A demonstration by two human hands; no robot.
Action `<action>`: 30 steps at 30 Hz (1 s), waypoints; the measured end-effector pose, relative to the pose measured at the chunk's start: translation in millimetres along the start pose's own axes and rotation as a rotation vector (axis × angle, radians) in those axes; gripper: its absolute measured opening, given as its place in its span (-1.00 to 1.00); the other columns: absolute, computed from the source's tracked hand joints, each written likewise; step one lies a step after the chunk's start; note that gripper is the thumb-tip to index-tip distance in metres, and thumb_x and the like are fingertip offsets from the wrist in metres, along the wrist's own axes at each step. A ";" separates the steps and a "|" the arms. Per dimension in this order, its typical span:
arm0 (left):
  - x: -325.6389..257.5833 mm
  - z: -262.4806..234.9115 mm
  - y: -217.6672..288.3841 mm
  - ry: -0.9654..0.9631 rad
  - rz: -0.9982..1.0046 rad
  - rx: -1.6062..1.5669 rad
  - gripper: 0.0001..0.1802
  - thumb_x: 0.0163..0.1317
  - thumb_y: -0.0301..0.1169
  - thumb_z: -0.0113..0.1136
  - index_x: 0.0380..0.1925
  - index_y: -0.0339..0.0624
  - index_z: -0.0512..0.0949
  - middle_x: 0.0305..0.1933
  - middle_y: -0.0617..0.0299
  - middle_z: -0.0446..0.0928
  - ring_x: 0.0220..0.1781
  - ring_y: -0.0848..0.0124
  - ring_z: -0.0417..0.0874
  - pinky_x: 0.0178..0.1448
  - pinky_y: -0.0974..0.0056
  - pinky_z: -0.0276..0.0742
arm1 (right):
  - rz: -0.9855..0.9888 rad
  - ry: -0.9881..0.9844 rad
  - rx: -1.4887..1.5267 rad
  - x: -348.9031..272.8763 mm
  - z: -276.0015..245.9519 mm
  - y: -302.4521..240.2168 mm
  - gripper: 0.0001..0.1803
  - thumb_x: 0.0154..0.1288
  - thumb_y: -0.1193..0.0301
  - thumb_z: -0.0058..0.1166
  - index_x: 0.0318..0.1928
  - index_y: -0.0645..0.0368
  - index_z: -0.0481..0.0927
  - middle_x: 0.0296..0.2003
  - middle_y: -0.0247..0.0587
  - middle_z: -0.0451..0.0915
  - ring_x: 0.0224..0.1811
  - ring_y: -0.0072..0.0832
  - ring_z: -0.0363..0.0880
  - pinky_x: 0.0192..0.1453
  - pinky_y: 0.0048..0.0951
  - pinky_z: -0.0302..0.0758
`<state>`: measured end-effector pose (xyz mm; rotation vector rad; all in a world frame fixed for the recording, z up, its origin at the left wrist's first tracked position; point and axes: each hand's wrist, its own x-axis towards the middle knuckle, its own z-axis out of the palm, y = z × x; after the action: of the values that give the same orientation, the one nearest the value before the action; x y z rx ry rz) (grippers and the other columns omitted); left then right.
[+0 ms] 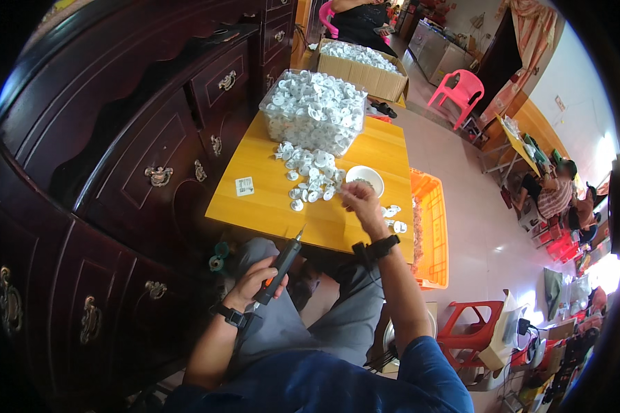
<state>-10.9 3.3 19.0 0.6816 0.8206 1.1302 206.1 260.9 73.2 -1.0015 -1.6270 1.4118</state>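
My left hand (250, 282) is wrapped round a dark cordless screwdriver (283, 266) with an orange button, its thin bit pointing up and away over the near edge of the yellow table (253, 160). My right hand (362, 204) is over the table, thumb and fingers pinched together; what they hold, if anything, is too small to make out. Right behind those fingers stands a white bowl (381, 180) with small greyish pieces inside. A loose pile of round white plastic parts (314, 172) lies left of the bowl. Several similar white parts (398, 226) rest right of my right wrist.
A clear bin (357, 129) heaped with white parts stands at the table's far side, a full cardboard box (355, 71) behind it. Dark wooden drawers (165, 158) line the left. An orange crate (435, 227) adjoins the table's right side. Other people sit farther off.
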 end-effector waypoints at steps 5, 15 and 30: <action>-0.3 5.1 2.5 -0.019 0.001 -0.010 -0.65 0.36 -0.29 -0.06 0.06 -0.24 0.40 -0.28 0.12 0.56 -0.42 0.43 0.59 -0.29 0.35 0.57 | 0.149 -0.122 0.295 -32.6 37.8 31.4 -0.91 0.38 0.47 0.16 -0.16 0.20 0.64 -0.34 -0.39 0.65 -0.35 -0.65 0.59 -0.23 -0.59 0.52; -0.7 2.4 -2.0 -0.019 0.016 0.024 -0.52 0.36 -0.27 -0.05 0.24 -0.22 0.34 -0.28 0.14 0.55 -0.42 0.42 0.58 -0.30 0.34 0.57 | 0.279 -0.235 0.544 -53.9 68.9 35.7 -0.90 0.37 0.47 0.16 -0.14 0.17 0.59 -0.28 -0.39 0.61 -0.27 -0.66 0.59 -0.12 -0.61 0.56; 5.5 11.8 4.7 0.013 0.047 0.094 -0.60 0.29 -0.23 -0.02 0.04 -0.23 0.40 -0.33 0.13 0.53 -0.45 0.40 0.56 -0.37 0.32 0.54 | 0.241 -0.161 0.595 -49.3 72.5 32.8 -0.91 0.32 0.49 0.18 -0.17 0.16 0.61 -0.30 -0.36 0.64 -0.35 -0.60 0.65 -0.19 -0.56 0.63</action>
<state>-2.2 9.2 28.0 0.7764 0.8769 1.1446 163.7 189.4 30.3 -0.7562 -1.0948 2.0240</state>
